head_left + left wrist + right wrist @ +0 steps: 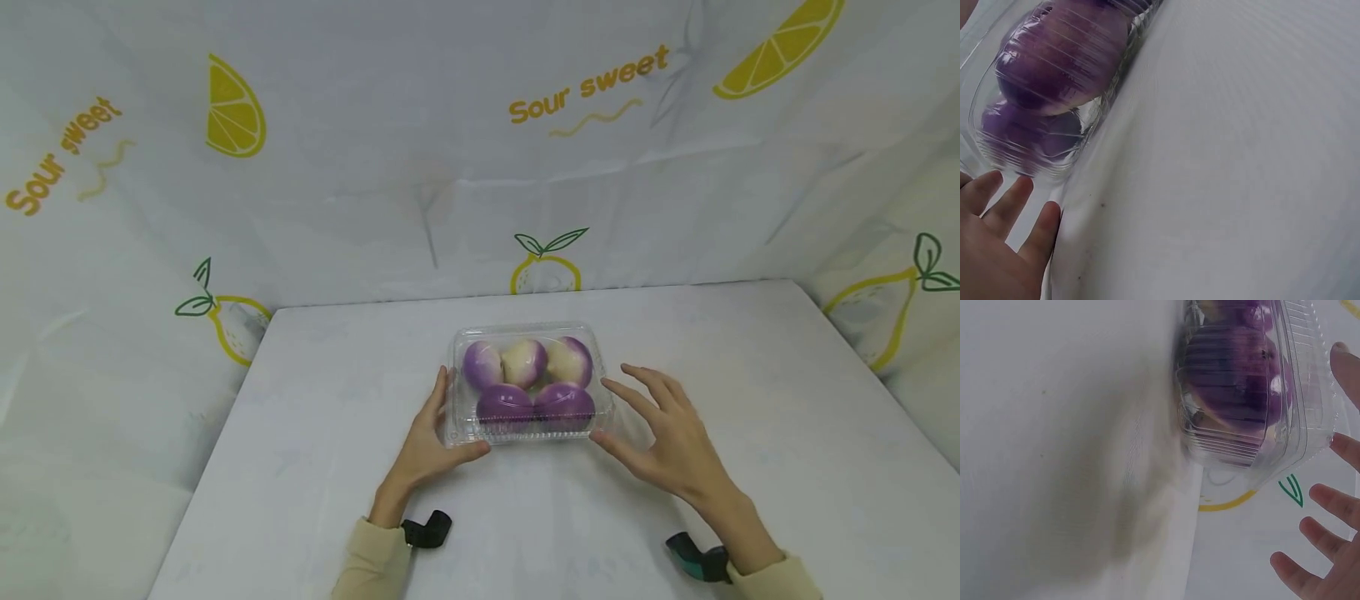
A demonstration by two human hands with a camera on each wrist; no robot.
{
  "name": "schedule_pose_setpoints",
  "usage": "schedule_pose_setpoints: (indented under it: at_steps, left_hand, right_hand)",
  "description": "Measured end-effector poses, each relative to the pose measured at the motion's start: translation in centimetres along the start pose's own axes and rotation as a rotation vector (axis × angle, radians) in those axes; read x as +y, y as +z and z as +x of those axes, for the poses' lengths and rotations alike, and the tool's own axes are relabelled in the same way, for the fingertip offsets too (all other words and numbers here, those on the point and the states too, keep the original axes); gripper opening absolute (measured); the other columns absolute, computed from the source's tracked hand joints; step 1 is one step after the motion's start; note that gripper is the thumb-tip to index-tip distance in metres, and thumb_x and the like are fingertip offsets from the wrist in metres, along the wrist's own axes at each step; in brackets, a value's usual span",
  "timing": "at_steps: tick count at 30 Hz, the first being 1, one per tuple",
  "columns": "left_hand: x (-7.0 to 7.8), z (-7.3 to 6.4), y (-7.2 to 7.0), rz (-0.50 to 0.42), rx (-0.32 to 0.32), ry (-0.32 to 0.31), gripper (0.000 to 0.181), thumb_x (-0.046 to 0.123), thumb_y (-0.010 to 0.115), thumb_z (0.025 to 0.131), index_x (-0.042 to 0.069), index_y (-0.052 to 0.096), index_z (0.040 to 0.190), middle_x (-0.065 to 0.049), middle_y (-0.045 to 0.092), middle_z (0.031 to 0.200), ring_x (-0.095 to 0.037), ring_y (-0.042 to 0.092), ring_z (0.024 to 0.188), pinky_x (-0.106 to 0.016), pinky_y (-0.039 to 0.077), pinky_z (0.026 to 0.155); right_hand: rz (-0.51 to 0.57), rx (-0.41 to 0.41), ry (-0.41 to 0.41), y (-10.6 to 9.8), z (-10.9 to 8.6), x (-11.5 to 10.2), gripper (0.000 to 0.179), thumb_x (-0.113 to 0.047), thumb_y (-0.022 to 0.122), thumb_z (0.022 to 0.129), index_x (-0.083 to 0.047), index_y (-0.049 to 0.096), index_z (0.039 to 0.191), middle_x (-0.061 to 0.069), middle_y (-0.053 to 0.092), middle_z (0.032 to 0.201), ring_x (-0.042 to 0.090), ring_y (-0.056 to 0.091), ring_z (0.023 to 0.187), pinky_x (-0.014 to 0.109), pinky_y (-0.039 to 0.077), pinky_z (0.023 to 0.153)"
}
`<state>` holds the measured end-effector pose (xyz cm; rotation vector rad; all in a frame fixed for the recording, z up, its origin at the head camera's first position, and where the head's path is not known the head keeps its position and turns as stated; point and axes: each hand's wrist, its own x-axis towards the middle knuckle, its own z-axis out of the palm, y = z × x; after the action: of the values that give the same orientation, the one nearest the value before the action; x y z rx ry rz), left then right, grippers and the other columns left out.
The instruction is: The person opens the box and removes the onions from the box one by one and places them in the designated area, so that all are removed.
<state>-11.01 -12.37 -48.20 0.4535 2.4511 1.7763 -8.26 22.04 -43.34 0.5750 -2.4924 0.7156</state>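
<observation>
A clear plastic clamshell box [471,427] sits on the table, holding several purple-and-white turnips [504,403] in two rows. Along the box's left side lies my left hand [427,450], fingers extended and thumb at the front left corner. In the left wrist view, fingertips [1022,185] of that hand reach the box's ribbed wall. My right hand [678,442] is at the right side, fingers spread, with thumb and index fingertips right at the box edge. The right wrist view shows its other fingers [1325,537] held apart from the box [1225,447].
The white-covered table [315,400] extends around the box. Behind it hangs a pale cloth backdrop [375,108] printed with lemons and lettering. Each wrist wears a black strapped device, one by the left cuff [429,530] and one by the right cuff [697,560].
</observation>
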Motion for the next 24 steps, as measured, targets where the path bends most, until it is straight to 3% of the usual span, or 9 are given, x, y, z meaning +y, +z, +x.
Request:
schedule_pose_setpoints:
  at_steps: [3,8,14,20,24]
  left_hand:
    - [-0.18,0.11,0.17,0.002,0.009,-0.002,0.136,0.038,0.095,0.068,0.010,0.003,0.165,-0.011,0.010,0.173,-0.036,0.012,0.160,-0.062,0.026,0.123]
    - [-0.46,0.36,0.37,0.027,0.011,-0.012,0.140,0.044,0.095,0.068,0.010,0.000,0.165,-0.012,0.012,0.173,-0.036,0.014,0.160,-0.061,0.028,0.123]
    - [-0.57,0.49,0.52,0.046,0.015,-0.031,0.140,0.043,0.095,0.067,0.013,0.000,0.166,-0.013,0.011,0.173,-0.038,0.016,0.159,-0.062,0.028,0.123]
    - [-0.48,0.55,0.48,0.064,0.008,-0.046,0.140,0.039,0.096,0.068,0.016,-0.001,0.166,-0.012,0.011,0.173,-0.037,0.018,0.159,-0.060,0.030,0.123]
    - [-0.39,0.53,0.37,0.055,0.003,-0.064,0.140,0.035,0.096,0.068,0.018,-0.002,0.166,-0.011,0.011,0.173,-0.037,0.021,0.158,-0.059,0.031,0.123]
  right_hand:
    - [0.011,-0.006,-0.054,0.26,0.11,0.00,0.070,-0.052,0.087,0.074,-0.016,0.069,0.132,0.017,0.060,0.139,0.041,0.051,0.128,0.066,0.047,0.095]
    - [0.006,-0.026,-0.114,0.64,0.22,-0.02,0.082,-0.079,0.060,0.083,-0.014,0.068,0.132,0.017,0.060,0.138,0.038,0.051,0.127,0.061,0.047,0.098]
    - [-0.012,-0.017,-0.143,0.89,0.33,-0.15,0.080,-0.079,0.047,0.089,-0.014,0.071,0.128,0.017,0.061,0.136,0.036,0.053,0.124,0.058,0.047,0.097]
    - [-0.013,0.016,-0.182,0.80,0.50,-0.10,0.072,-0.073,0.047,0.092,-0.014,0.074,0.124,0.018,0.064,0.133,0.037,0.057,0.119,0.056,0.052,0.092]
    - [-0.033,0.046,-0.244,0.79,0.82,0.03,0.068,-0.070,0.047,0.095,-0.013,0.076,0.119,0.017,0.067,0.128,0.035,0.059,0.116,0.038,0.049,0.103]
